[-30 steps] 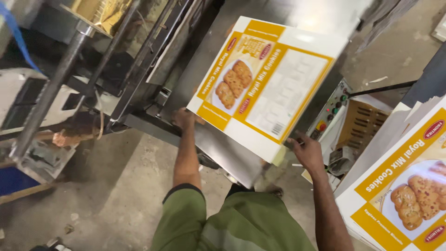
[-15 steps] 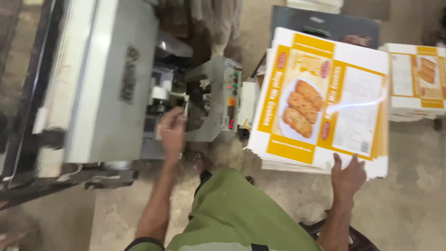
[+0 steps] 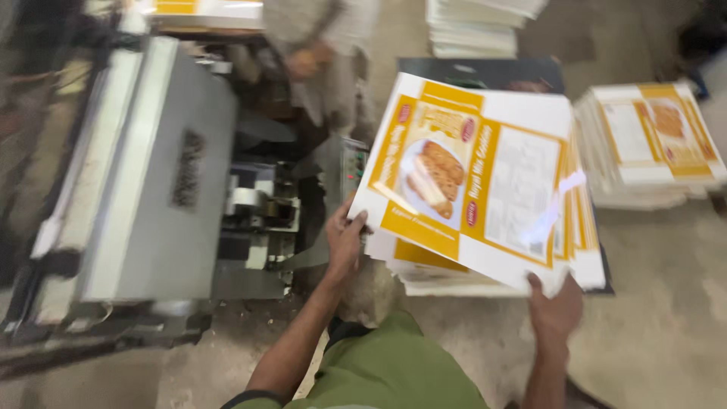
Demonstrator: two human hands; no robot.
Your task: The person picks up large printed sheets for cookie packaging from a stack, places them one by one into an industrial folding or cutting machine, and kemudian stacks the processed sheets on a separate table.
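Note:
I hold a printed white and yellow carton sheet (image 3: 485, 182), with a picture of biscuits on it, tilted over a stack of like sheets (image 3: 454, 276). My left hand (image 3: 344, 238) grips the sheet's lower left edge. My right hand (image 3: 555, 310) grips its near right corner from below. The sheet hides most of the stack under it.
A grey machine (image 3: 151, 174) stands at the left. Another person (image 3: 322, 57) stands behind it. A second stack of printed sheets (image 3: 651, 148) lies on the floor at the right, and a white pile (image 3: 481, 26) stands at the back. My green-clad legs (image 3: 386, 371) are below.
My view has swung from the machine to the stack. My left hand left the machine and took the sheet's left edge; the sheet now tilts above the stack.

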